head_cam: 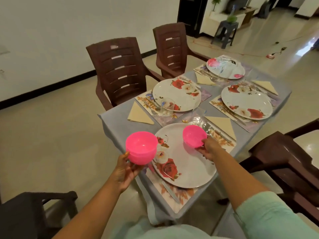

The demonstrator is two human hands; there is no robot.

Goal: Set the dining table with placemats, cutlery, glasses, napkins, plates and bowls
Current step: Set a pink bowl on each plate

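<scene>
The worktop (110,125) carries four floral plates on placemats. On the nearest plate (189,169), the right hand (209,149) grasps a single pink bowl (194,136) at its far edge; better to set it down flat, nearer the centre. Left of that plate, the left hand (126,168) cradles the glossy, translucent pink bowl stack (141,148).

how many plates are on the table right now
4. The nearest plate lies under the right hand's pink bowl, one sits by the brown chairs, one right of it, one at the far end.
</scene>
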